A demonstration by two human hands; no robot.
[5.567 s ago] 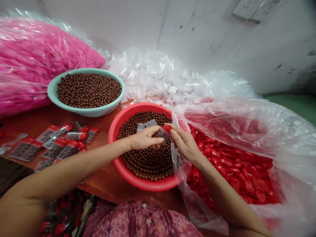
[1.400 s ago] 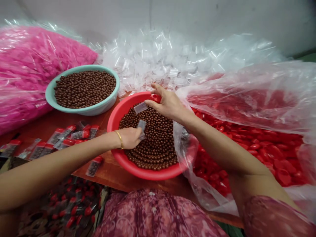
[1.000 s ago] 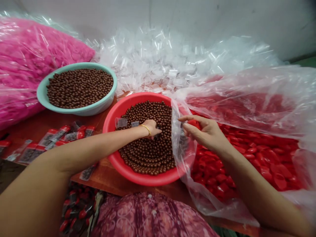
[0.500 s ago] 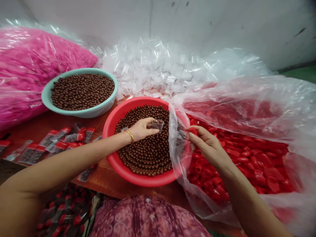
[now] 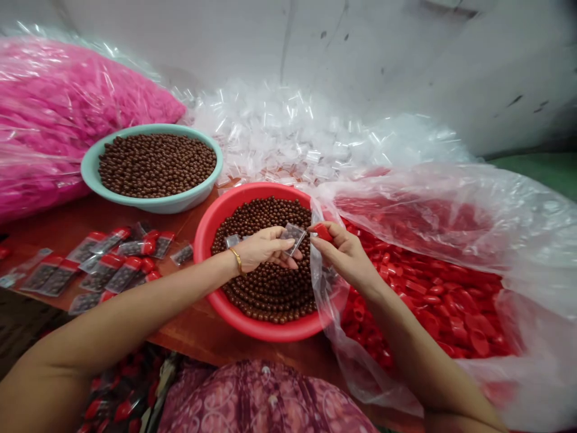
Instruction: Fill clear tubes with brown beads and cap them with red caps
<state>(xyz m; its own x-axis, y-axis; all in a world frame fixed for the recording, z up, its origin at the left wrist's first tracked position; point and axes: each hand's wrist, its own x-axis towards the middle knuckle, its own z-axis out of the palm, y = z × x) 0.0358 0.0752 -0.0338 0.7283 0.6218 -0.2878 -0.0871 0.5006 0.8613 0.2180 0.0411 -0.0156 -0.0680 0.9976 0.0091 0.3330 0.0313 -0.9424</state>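
Over a red basin [image 5: 205, 240] of small brown balls [image 5: 270, 300], my left hand [image 5: 265, 248] grips a small clear plastic container [image 5: 294, 236] filled with brown balls. It lies tilted, its end turned to the right. My right hand [image 5: 345, 251] pinches a red cap [image 5: 323, 232] just right of that container; a small gap shows between the two. Another clear container [image 5: 232, 240] rests on the balls, left of my left hand. Right of the basin, an open plastic bag [image 5: 451, 225] holds many loose red caps [image 5: 433, 300], and its edge hangs over the basin's rim.
A light-blue basin [image 5: 155, 207] of brown balls stands at the back left, beside a bag of pink pieces [image 5: 90, 96]. Clear empty containers [image 5: 279, 138] are heaped along the wall. Capped, filled containers [image 5: 124, 273] lie on the left of the table, with more below its edge.
My left hand has turned the container from upright to tilted, toward the right. My right hand has brought the red cap left, from the bag's edge to beside the container. The view has shifted slightly.
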